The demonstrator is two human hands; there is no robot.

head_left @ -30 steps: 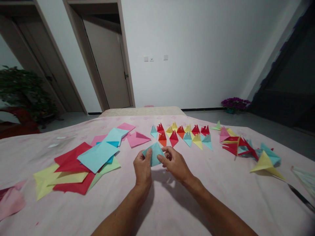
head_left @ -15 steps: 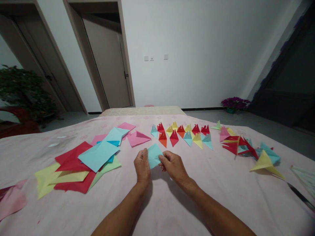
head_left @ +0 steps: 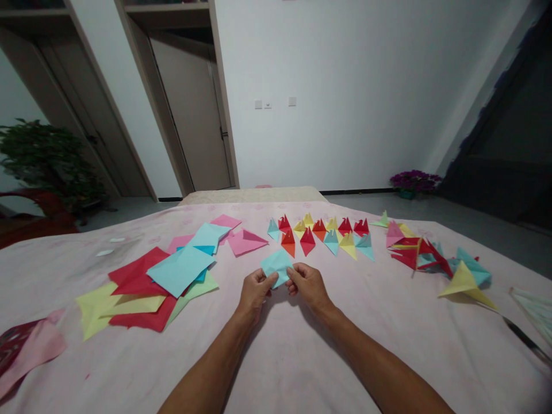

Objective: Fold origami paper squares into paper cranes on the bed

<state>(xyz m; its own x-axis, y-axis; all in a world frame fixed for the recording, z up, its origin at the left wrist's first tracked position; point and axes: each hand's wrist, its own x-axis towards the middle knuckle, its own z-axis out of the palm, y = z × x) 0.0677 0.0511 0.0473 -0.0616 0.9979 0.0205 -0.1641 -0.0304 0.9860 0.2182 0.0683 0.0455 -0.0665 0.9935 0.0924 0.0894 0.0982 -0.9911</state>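
A small light-blue folded paper is held up between my two hands, over the middle of the cloth-covered table. My left hand pinches its lower left edge, thumb on top. On the right edge, my right hand grips it between thumb and curled fingers. Just beyond the paper stand several folded paper birds in red, orange, yellow and light blue, among them a red bird and an orange one. The fingers under the paper are partly hidden.
Loose coloured sheets lie overlapping on the left, with a light-blue sheet on top. On the right are more folded papers, including a yellow one, and a dark pen-like object. A pink cloth-like piece lies front left.
The light-blue paper has tilted flatter between my hands. My left thumb has moved from its left side to its lower edge. The camera view has shifted slightly.
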